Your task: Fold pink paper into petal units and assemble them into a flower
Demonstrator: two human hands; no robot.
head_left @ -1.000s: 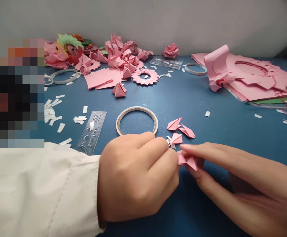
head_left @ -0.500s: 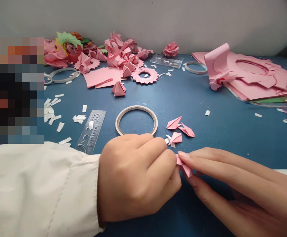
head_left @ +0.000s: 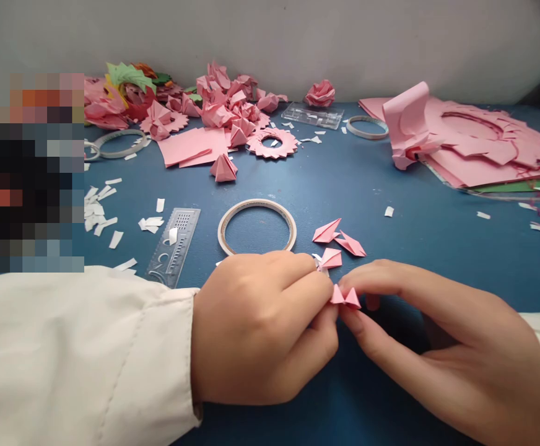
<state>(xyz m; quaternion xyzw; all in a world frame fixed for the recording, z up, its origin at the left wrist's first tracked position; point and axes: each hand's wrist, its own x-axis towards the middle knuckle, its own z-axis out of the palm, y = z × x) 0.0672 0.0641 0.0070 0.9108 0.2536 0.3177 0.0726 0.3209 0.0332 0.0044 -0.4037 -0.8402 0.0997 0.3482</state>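
Observation:
A small folded pink paper piece (head_left: 345, 298) with two pointed tips is pinched between both hands above the blue table. My left hand (head_left: 265, 328) is closed, its thumb and curled fingers gripping the left end of the paper. From the other side, my right hand (head_left: 441, 328) holds it between thumb and fingertips. Just beyond the hands lie a few similar folded pink petals (head_left: 326, 231), one with white strips beside it. A roll of double-sided tape (head_left: 223, 218) rests behind my left hand, its near edge partly hidden.
A clear ruler (head_left: 177, 241) and white paper scraps (head_left: 96, 214) lie to the left. Pink paper flowers (head_left: 226, 102) are heaped at the back, near a scalloped pink ring (head_left: 254, 144). Large pink sheets (head_left: 474, 167) sit at the back right.
My right hand has shifted its grip, with its wrist raised and fingers more bent. The pink paper has turned, so two points now show upward. My left hand has moved slightly.

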